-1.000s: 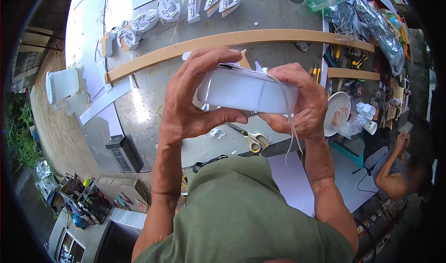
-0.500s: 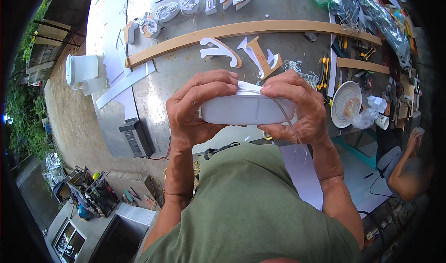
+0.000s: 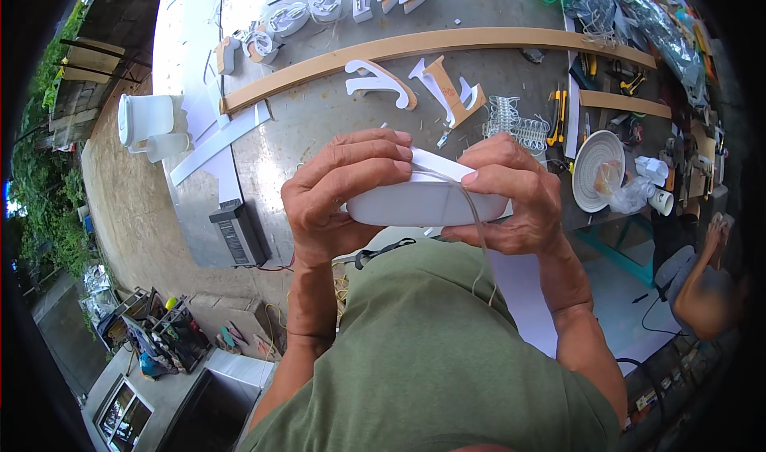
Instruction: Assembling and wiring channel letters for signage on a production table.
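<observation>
Both hands hold a white sign letter (image 3: 427, 205) up in front of my body, its smooth curved side wall toward me. My left hand (image 3: 339, 193) grips its left end, fingers over the top edge and thumb below. On the other end my right hand (image 3: 511, 197) does the same, its index finger pressing by the top edge. A thin pale cable (image 3: 475, 232) leaves the letter near that fingertip and hangs down over my green shirt. The letter's far side is hidden. Beyond it lie two brown-and-white sign letters (image 3: 448, 91) (image 3: 381, 85).
A long brown strip (image 3: 431, 45) crosses the metal table (image 3: 295, 141). Behind it stand several white letters (image 3: 325, 3). LED module strings (image 3: 515, 125), yellow-black cutters (image 3: 557, 117) and a round plate (image 3: 597, 171) are at right. A black power unit (image 3: 237, 232) sits left; another person (image 3: 702, 284) sits lower right.
The letter has come slightly toward me and tilted, showing more of its top edge. The cable now hangs straighter and lower. Both hands keep their grip.
</observation>
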Available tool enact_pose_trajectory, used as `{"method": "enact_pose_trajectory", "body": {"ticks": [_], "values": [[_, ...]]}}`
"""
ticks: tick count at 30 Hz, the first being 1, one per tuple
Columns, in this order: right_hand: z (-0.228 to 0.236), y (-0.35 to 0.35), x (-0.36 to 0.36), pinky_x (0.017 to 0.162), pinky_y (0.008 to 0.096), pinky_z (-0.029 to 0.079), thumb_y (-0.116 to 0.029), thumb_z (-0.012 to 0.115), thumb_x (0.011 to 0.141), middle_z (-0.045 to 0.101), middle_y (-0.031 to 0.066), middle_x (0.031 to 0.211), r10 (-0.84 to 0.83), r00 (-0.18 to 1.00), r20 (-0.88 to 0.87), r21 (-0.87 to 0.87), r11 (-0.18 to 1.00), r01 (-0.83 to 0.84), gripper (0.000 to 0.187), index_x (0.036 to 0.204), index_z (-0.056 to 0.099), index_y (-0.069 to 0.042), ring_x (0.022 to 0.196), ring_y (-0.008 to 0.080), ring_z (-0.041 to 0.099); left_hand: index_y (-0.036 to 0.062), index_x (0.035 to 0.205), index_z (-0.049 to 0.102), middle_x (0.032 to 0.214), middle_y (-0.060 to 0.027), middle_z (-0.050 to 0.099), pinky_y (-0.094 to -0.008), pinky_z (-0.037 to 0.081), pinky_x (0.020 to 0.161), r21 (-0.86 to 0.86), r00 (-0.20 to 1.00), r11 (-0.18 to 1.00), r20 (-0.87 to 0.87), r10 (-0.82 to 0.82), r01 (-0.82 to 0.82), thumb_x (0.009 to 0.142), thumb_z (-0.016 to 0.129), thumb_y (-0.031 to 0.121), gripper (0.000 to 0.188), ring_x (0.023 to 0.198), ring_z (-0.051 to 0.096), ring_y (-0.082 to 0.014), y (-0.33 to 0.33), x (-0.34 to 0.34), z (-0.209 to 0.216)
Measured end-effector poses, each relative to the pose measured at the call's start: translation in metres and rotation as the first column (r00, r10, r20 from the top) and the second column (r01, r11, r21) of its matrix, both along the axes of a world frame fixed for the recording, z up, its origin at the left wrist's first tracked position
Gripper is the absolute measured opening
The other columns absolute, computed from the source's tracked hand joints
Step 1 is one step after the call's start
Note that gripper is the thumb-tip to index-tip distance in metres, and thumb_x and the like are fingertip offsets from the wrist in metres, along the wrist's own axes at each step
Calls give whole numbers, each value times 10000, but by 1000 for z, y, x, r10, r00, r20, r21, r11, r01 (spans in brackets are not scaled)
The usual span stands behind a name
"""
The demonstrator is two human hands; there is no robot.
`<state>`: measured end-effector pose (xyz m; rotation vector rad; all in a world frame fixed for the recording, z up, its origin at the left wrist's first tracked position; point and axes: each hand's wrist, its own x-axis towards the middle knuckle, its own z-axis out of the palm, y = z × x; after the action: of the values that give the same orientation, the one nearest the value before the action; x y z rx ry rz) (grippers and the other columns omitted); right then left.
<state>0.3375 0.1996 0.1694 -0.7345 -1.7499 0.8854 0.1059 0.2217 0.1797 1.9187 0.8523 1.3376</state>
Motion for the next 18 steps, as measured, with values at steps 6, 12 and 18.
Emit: {"method": "enact_pose_trajectory", "body": {"ticks": [6, 12, 18], "values": [[-1, 3, 15, 785, 363, 556, -293, 900, 726, 712, 112, 1010, 211, 974, -77, -289, 931, -224, 564, 1180, 663, -56, 892, 269, 697, 72, 1066, 745, 1060, -126, 748, -336, 611, 790, -130, 994, 991, -99, -50, 37, 627, 892, 85, 463, 954, 743, -253, -12, -15, 1], [7, -13, 3, 794, 339, 555, -317, 825, 845, 733, 109, 933, 257, 966, 6, -490, 843, -221, 388, 1045, 714, -3, 867, 228, 719, 105, 1159, 741, 1123, -111, 736, -350, 616, 792, -203, 975, 977, -193, -109, 69, 559, 917, 172, 629, 990, 734, -261, -33, -28, -3], [1, -39, -10, 777, 329, 549, -243, 779, 883, 735, 122, 915, 279, 955, -102, -736, 625, -261, 314, 1034, 709, 24, 855, 221, 719, 116, 1190, 736, 1143, -120, 730, -353, 616, 808, -275, 963, 960, -237, -126, 58, 572, 908, 150, 642, 1017, 727, -272, -66, -43, -6]]}}
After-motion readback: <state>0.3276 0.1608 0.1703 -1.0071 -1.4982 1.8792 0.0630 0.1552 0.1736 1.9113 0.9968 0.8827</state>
